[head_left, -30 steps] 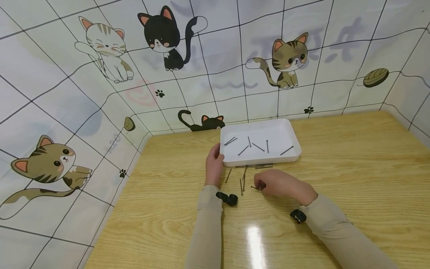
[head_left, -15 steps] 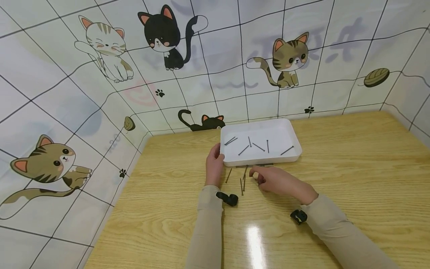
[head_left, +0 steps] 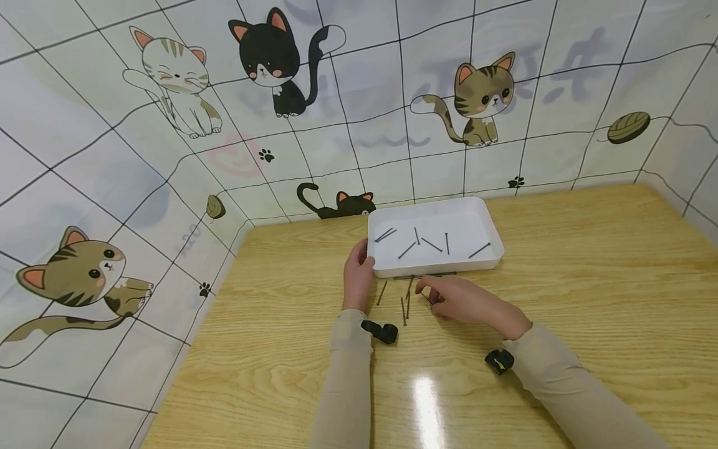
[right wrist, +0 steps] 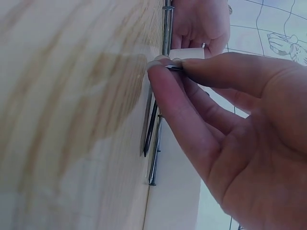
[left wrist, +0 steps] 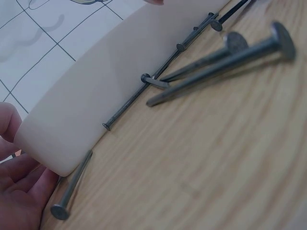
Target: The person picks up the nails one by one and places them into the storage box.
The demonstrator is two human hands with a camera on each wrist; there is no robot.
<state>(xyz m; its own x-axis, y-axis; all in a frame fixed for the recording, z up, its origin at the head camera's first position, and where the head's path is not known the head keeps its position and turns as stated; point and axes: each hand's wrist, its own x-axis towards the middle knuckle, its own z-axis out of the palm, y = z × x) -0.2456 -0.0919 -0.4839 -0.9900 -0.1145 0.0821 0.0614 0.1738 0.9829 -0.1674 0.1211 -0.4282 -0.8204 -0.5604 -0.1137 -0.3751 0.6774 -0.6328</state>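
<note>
A white rectangular tray (head_left: 462,221) with several nails lying in it stands near the back of the table. My left hand (head_left: 358,277) grips the tray's left front corner, with the thumb at the front and the fingers along the side. In front of the tray, my right hand (head_left: 468,299) is low over the table; in the right wrist view, its thumb and index finger pinch a nail (right wrist: 174,67). Several nails lie close to its fingertips, among them an upright-pointing nail (head_left: 403,310) and a slanted nail (head_left: 382,293).
More nails lie along the tray's front wall, such as one long nail (left wrist: 127,108) in the left wrist view. A wall covering with cartoon cats (head_left: 485,103) rises behind the wooden table (head_left: 269,349). Each wrist carries a small black camera (head_left: 381,332).
The fingers of my right hand have shifted slightly left and towards the tray, and the nail at their tips is now tilted between them. My left hand and the tray stay in place.
</note>
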